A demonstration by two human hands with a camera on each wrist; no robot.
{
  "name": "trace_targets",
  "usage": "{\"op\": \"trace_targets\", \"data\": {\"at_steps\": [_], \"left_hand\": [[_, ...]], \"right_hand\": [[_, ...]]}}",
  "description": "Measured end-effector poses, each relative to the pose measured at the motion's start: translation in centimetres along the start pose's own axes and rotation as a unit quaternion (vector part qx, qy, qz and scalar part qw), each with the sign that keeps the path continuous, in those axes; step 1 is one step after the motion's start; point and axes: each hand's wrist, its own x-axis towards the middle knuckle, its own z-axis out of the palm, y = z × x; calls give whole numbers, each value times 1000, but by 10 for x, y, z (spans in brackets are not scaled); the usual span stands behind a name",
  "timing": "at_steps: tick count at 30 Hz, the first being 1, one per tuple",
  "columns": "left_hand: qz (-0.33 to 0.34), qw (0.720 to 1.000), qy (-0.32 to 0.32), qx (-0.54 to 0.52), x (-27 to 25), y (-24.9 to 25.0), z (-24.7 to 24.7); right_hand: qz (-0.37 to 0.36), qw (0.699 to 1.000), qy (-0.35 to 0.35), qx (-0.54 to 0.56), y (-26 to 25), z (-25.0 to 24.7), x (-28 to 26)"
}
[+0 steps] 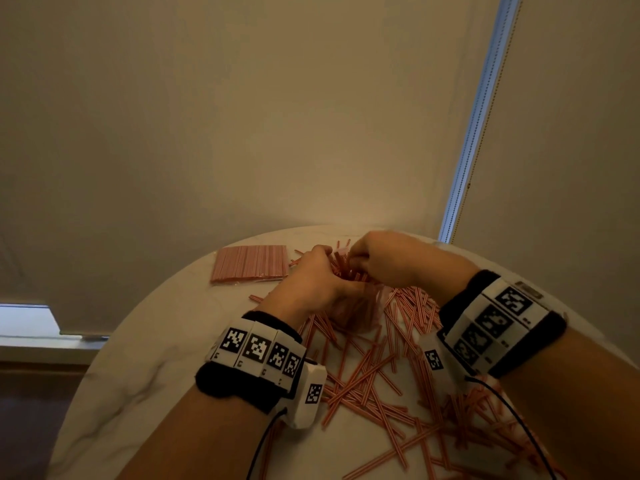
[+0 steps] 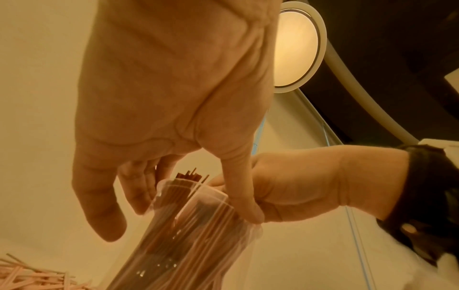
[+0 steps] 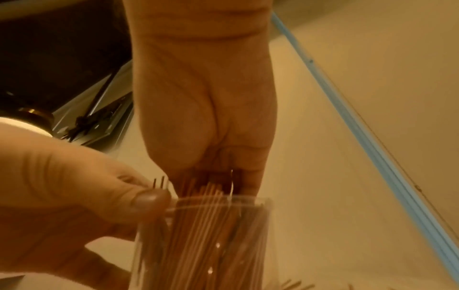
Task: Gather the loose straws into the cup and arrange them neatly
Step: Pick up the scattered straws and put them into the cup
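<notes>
The clear cup (image 3: 203, 235) stands at the far middle of the table (image 1: 145, 341). Left hand (image 1: 311, 282) fingers grasp its rim; right hand (image 1: 388, 261) pinches the straws (image 3: 211, 192) inside. Recommendation: steady the cup, level the tips, then collect the loose straws (image 1: 374, 382) nearer.

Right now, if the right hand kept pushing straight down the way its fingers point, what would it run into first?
Most likely the straws in the cup: the right hand points down at their tops inside the clear cup, which the left hand grips. Actual contact is unclear.
</notes>
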Motion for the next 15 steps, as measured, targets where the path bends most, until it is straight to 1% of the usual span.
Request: {"op": "trace_targets", "data": {"at_steps": [1, 4, 5, 8, 9, 10, 15], "left_hand": [[-2, 1000, -2, -6, 1, -1, 0], [-3, 1000, -9, -10, 4, -4, -2], [-3, 1000, -10, -9, 5, -5, -2], [-5, 1000, -4, -1, 6, -5, -1], [-5, 1000, -3, 2, 6, -5, -1], [-5, 1000, -3, 2, 6, -4, 0], [-1, 1000, -3, 14, 5, -3, 0]], "right_hand": [[-3, 1000, -20, 7, 0, 3, 0], [-9, 994, -13, 104, 4, -3, -6], [-15, 994, -24, 103, 7, -7, -8], [-17, 993, -110, 38, 15, -19, -14], [-15, 992, -119, 24, 16, -21, -14], [-14, 993, -113, 15, 17, -21, -13], [19, 999, -38, 23, 12, -20, -6]]}}
